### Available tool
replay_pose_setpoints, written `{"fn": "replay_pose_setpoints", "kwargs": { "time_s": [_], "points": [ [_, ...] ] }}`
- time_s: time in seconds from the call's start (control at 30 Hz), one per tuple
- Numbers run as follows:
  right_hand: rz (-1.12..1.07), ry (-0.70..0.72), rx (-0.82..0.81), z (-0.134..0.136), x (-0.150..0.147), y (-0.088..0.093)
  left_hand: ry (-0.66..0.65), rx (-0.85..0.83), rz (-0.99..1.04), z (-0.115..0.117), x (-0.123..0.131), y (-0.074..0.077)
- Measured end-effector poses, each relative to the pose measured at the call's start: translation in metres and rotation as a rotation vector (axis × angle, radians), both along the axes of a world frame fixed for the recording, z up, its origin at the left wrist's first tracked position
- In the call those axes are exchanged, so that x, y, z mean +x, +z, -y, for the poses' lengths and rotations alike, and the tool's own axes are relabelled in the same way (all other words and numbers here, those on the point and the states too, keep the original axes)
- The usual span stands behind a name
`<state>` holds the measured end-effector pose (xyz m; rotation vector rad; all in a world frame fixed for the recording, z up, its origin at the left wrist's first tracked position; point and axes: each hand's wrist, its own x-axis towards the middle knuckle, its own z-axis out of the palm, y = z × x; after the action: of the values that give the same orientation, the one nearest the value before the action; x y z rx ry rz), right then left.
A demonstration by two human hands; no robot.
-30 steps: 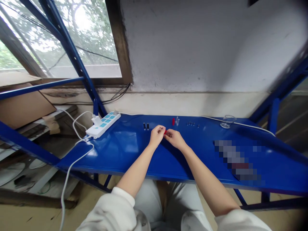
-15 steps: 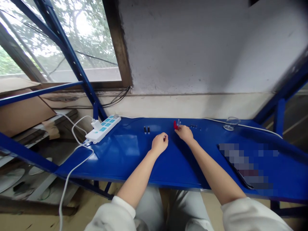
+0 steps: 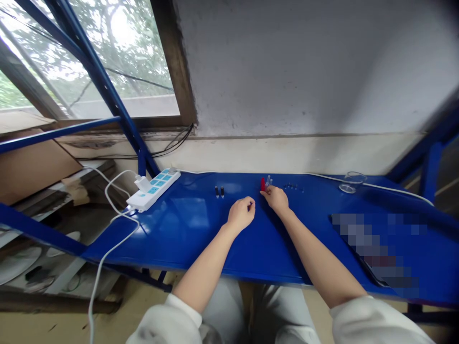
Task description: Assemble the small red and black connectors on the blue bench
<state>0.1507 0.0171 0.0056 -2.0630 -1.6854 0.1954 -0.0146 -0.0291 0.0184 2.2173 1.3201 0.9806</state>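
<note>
My left hand (image 3: 242, 213) hovers over the middle of the blue table, fingers curled into a pinch. Whatever lies between its fingertips, if anything, is too small to make out. Further right, my right hand (image 3: 277, 198) has its thumb and fingers closed on the lower end of a small upright red object (image 3: 263, 183), its kind unclear. Beside that stand thin clear tubes (image 3: 268, 181), partly hidden by the hand. To the left are two small black-topped vials (image 3: 219, 191). Several tiny clear pieces (image 3: 294, 187) lie right of my right hand.
A white power strip (image 3: 153, 189) with a plug and cord is at the table's left end. At the back right stands a clear glass (image 3: 353, 182) near a white cable (image 3: 394, 189). A dark flat item (image 3: 362, 255), partly blurred out, lies front right. Blue frame posts flank the table.
The red object now stands straighter in my right hand. My left hand has shifted slightly right, closer to the right hand. The view has turned a little.
</note>
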Motion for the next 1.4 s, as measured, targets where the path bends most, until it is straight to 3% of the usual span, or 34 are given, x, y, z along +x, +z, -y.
{"fn": "replay_pose_setpoints", "kwargs": {
  "time_s": [0.27, 0.47, 0.57, 0.77, 1.0, 1.23, 1.3, 1.4],
  "points": [
    [-0.056, -0.008, -0.013, 0.008, 0.015, 0.003, -0.022, 0.001, 0.042, -0.001, 0.0, -0.001],
    [0.039, -0.094, -0.044, 0.012, 0.014, 0.005, -0.013, -0.005, 0.026, 0.0, 0.0, -0.002],
    [0.074, -0.099, -0.037, 0.013, 0.013, 0.005, 0.073, -0.003, 0.005, 0.001, -0.002, 0.001],
    [0.064, -0.091, -0.044, 0.013, 0.013, 0.005, 0.398, -0.044, 0.148, -0.006, -0.018, 0.008],
    [0.108, -0.088, -0.104, 0.019, 0.01, 0.01, 0.524, -0.103, 0.117, -0.017, -0.033, 0.009],
    [0.155, -0.082, -0.132, 0.039, 0.0, 0.026, 0.509, -0.05, 0.023, -0.021, -0.038, 0.007],
    [0.127, -0.048, -0.09, 0.044, -0.005, 0.03, 0.439, -0.058, 0.092, -0.024, -0.037, 0.005],
    [0.007, 0.04, -0.01, 0.048, -0.015, 0.033, 0.235, -0.156, 0.331, -0.026, -0.029, 0.002]
  ]
}}
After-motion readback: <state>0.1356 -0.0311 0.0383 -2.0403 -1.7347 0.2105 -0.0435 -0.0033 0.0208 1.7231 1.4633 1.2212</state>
